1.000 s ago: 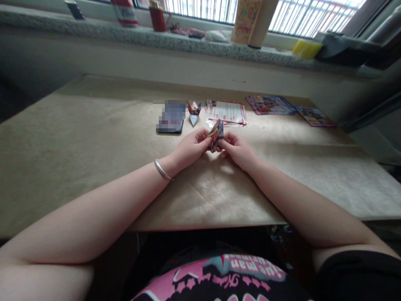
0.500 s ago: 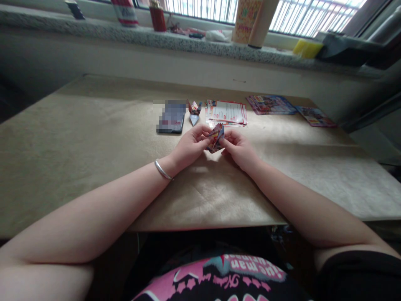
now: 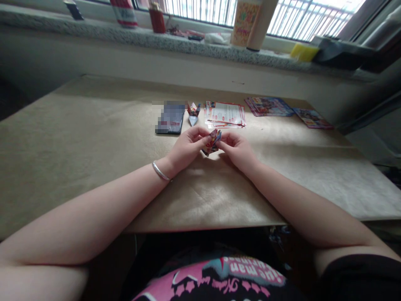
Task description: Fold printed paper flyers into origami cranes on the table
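Note:
A small piece of folded printed paper (image 3: 211, 143), red and blue with pointed layers, is held above the table between my two hands. My left hand (image 3: 190, 145) pinches its left side, thumb on top. On the right side my right hand (image 3: 234, 146) grips it between thumb and fingers. Just beyond my hands stands a folded paper crane (image 3: 193, 112) with patterned wings and a pale point towards me. Left of the crane lies a dark phone (image 3: 171, 119), partly pixelated. The fingertips under the paper are hidden.
Beyond my right hand lies a stack of white, red-edged printed sheets (image 3: 227, 113). Farther right are colourful printed cards (image 3: 271, 106) and another small pile (image 3: 313, 118). The stone windowsill (image 3: 188, 45) carries a red lighter (image 3: 156, 19), a patterned cup (image 3: 246, 23) and a yellow block (image 3: 304, 52).
The folded paper has turned and shifted slightly left and down in my hands, and its upper points now spread apart. Both hands still grip it.

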